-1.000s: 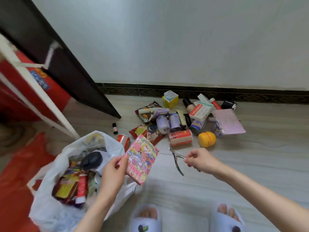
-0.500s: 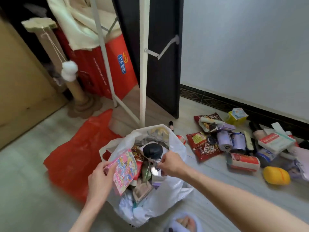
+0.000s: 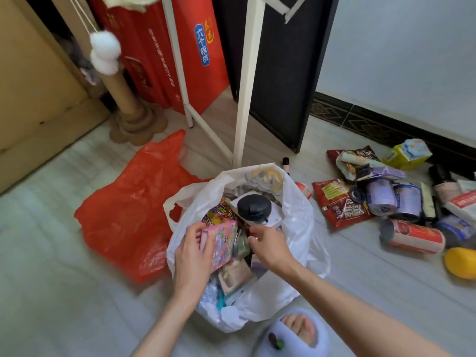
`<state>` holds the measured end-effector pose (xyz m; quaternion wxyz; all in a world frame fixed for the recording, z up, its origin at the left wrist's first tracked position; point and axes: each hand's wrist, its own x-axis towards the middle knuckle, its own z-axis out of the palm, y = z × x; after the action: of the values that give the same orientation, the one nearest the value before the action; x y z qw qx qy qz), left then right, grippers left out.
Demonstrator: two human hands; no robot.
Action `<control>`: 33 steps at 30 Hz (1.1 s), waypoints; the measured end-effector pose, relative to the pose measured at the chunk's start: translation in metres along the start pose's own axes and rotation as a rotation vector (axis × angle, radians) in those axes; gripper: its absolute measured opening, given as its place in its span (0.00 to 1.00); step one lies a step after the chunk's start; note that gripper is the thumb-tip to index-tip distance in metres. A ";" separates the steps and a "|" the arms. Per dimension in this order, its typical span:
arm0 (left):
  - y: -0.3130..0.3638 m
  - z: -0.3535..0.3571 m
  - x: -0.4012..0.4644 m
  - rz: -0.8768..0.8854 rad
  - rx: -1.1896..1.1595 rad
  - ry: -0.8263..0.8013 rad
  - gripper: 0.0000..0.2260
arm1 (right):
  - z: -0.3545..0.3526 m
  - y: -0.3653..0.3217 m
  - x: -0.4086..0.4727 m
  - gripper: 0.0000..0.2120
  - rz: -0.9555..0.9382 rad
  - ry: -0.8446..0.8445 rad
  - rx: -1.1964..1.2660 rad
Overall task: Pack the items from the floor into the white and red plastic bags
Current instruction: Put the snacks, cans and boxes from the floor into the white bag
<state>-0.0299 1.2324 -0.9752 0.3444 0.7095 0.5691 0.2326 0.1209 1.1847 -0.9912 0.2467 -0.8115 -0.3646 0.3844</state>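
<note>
While both hands work over the mouth of the white plastic bag (image 3: 291, 228), the left hand (image 3: 192, 256) grips the pink cartoon-printed flat box (image 3: 221, 244), long axis pointing down into the bag. The right hand (image 3: 268, 244) is curled just beside it; whether it holds anything cannot be told. Unpacked items, including the red-and-white cylindrical can (image 3: 412, 234), lie farther right, nearer the right hand.

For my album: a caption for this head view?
Left hand lowers pink box into white bag; right hand alongside.
</note>
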 end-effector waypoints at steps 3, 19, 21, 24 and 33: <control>0.006 0.003 -0.006 0.071 -0.006 -0.070 0.10 | -0.009 0.007 -0.010 0.16 -0.057 -0.035 -0.072; 0.021 0.033 0.062 0.511 0.543 -0.431 0.15 | -0.039 0.029 -0.026 0.16 -0.448 0.026 -0.398; 0.019 0.039 0.057 0.496 0.566 -0.477 0.18 | -0.047 0.032 -0.025 0.17 -0.487 0.037 -0.467; 0.020 0.044 0.039 0.510 0.657 -0.554 0.23 | -0.058 0.038 -0.030 0.18 -0.487 0.086 -0.515; 0.059 0.060 -0.030 0.640 0.606 -0.485 0.24 | -0.101 0.101 -0.068 0.23 -0.337 0.135 -0.657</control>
<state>0.0443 1.1837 -0.9678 0.1567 0.9502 0.2685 -0.0206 0.2131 1.0577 -0.9712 0.0564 -0.7995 -0.5798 0.1466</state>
